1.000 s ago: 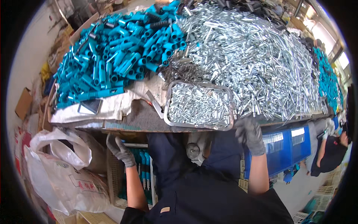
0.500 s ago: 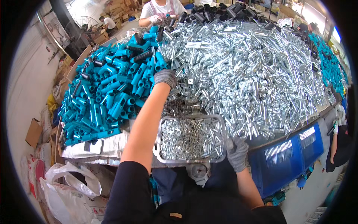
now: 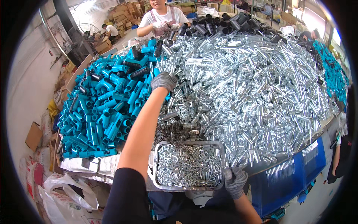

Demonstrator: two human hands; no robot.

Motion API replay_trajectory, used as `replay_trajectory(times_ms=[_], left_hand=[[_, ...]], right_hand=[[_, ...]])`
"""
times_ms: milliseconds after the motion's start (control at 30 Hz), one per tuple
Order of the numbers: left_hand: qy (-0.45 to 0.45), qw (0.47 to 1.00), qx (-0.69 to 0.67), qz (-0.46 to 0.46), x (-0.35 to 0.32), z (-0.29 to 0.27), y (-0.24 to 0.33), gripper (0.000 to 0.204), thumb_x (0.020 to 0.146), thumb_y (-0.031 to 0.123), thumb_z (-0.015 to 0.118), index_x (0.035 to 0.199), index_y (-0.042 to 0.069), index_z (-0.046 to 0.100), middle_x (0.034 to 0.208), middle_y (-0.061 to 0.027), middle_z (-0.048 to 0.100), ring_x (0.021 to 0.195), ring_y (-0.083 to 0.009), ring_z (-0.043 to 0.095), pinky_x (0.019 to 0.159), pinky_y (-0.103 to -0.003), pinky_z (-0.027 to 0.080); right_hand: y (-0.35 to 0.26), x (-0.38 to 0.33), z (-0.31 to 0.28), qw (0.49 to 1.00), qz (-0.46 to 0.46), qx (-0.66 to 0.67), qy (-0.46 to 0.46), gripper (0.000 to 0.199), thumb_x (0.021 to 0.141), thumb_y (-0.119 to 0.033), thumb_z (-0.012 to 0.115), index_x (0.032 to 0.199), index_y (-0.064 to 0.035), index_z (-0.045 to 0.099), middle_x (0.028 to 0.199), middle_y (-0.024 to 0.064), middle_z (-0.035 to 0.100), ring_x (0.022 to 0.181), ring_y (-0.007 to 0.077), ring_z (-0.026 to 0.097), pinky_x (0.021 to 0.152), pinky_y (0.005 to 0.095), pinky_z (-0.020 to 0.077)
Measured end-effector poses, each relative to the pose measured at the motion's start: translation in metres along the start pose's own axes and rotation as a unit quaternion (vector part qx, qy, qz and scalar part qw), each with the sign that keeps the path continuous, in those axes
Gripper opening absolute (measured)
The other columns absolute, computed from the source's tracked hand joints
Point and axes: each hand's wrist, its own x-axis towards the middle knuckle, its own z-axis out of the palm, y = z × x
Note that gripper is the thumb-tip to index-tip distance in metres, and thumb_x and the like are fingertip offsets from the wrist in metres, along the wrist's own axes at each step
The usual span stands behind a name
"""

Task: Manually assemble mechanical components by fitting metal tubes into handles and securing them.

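My left hand (image 3: 163,81), in a grey knit glove, reaches to where a pile of teal pistol-shaped plastic housings (image 3: 115,95) meets a heap of shiny metal rods and tubes (image 3: 246,89). Its fingers curl down out of sight, closed on something I cannot make out. A clear plastic tray (image 3: 154,164) full of small metal pins (image 3: 190,164) sits at the table's near edge. Beside the tray's right rim is my gloved right hand (image 3: 235,182), thumb and fingers apart, with nothing visible in it. Dark springs (image 3: 169,131) lie just behind the tray.
Black plastic sleeves (image 3: 231,24) are heaped at the far edge, where a co-worker (image 3: 164,20) in gloves stands. Blue bins (image 3: 279,181) hang at the near right. A phone (image 3: 90,164) lies at the left front edge; white sacks (image 3: 67,198) stand below.
The head view has tipped upward, so the tray and heaps sit lower in the picture. My left hand stays by the boundary of the two heaps; my right stays beside the tray.
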Motion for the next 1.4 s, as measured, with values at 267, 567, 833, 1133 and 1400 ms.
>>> replay_trajectory(times_ms=[267,567,833,1133,1400], left_hand=[[0.016,1.0,-0.022,0.011,-0.003,0.023,-0.007,0.033,0.079,0.036,0.059,0.095,0.01,0.071,0.101,-0.0203,0.065,0.093,-0.0355,0.064,0.077,-0.045,0.052],[-0.172,0.902,-0.362,0.159,-0.268,-0.014,-0.038,0.041,0.085,0.04,0.06,0.092,0.0,0.063,0.077,-0.0238,0.062,0.073,-0.0405,0.06,0.065,-0.044,0.047],[-0.256,0.553,-0.785,-0.109,-0.371,0.006,-0.031,0.043,0.091,0.054,0.047,0.103,0.013,0.055,0.067,0.0007,0.053,0.056,-0.0106,0.051,0.043,-0.024,0.036],[-0.212,0.427,-0.874,-0.095,-0.362,0.039,-0.018,0.044,0.09,0.047,0.053,0.107,0.006,0.052,0.114,-0.0182,0.059,0.102,-0.0294,0.06,0.089,-0.043,0.05],[-0.124,0.725,-0.66,0.153,-0.388,0.037,-0.014,0.032,0.092,0.028,0.059,0.112,0.003,0.056,0.093,-0.0034,0.059,0.084,-0.0067,0.05,0.074,-0.024,0.044]], right_hand=[[-0.019,0.019,0.007,0.999,0.012,0.041,0.017,0.022,0.079,-0.021,0.069,0.066,-0.0065,0.059,0.053,0.0062,0.052,0.043,0.0232,0.051,0.043,0.033,0.0388],[-0.04,0.025,-0.014,0.984,0.007,0.178,-0.014,0.027,0.078,-0.025,0.073,0.094,-0.0062,0.064,0.069,0.0057,0.062,0.052,0.0185,0.054,0.052,0.0307,0.0434],[-0.087,0.059,-0.006,0.989,-0.056,0.05,-0.13,0.027,0.073,-0.008,0.071,0.098,-0.0068,0.062,0.098,0.0086,0.061,0.088,0.0271,0.06,0.075,0.0357,0.0493],[-0.109,0.045,-0.009,0.885,0.142,0.418,-0.149,0.024,0.08,-0.013,0.07,0.098,-0.0023,0.058,0.09,0.0063,0.066,0.08,0.0118,0.062,0.072,0.0261,0.0503],[-0.086,0.033,0.001,0.922,0.135,0.347,-0.105,0.048,0.095,-0.043,0.042,0.104,0.0011,0.058,0.095,0.0097,0.062,0.086,0.0185,0.06,0.076,0.0323,0.0479]])
